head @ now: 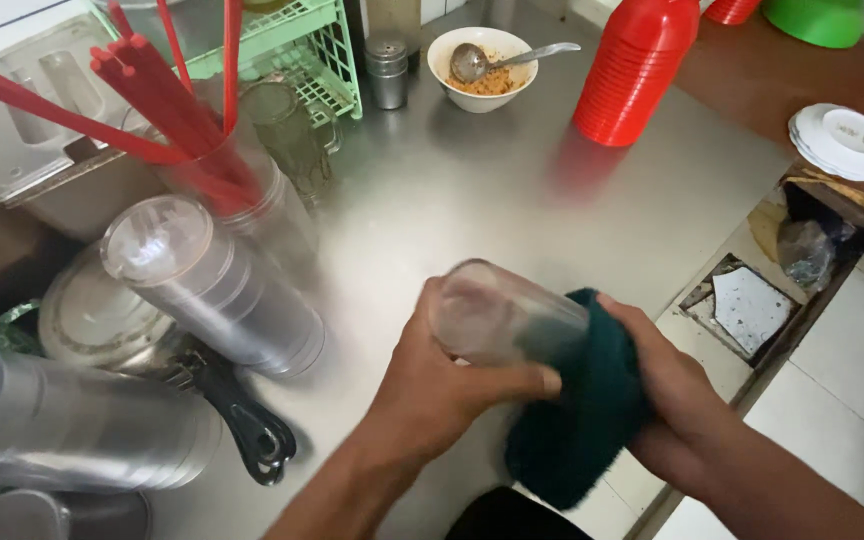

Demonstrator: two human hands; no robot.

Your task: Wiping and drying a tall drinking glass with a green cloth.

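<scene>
My left hand (442, 385) grips a clear drinking glass (497, 318), held on its side above the steel counter (472, 190). A dark green cloth (582, 420) covers the glass's far end, and my right hand (667, 385) presses that cloth against it. Part of the glass is hidden under the cloth. Both hands are at the counter's near edge.
Stacks of clear plastic cups (212, 285) lie on the left, beside a container of red straws (167, 110). A white bowl with a spoon (482, 68), a metal shaker (388, 72), a green rack (302, 50) and a red cup stack (627, 75) stand at the back. White lids (842, 140) sit right.
</scene>
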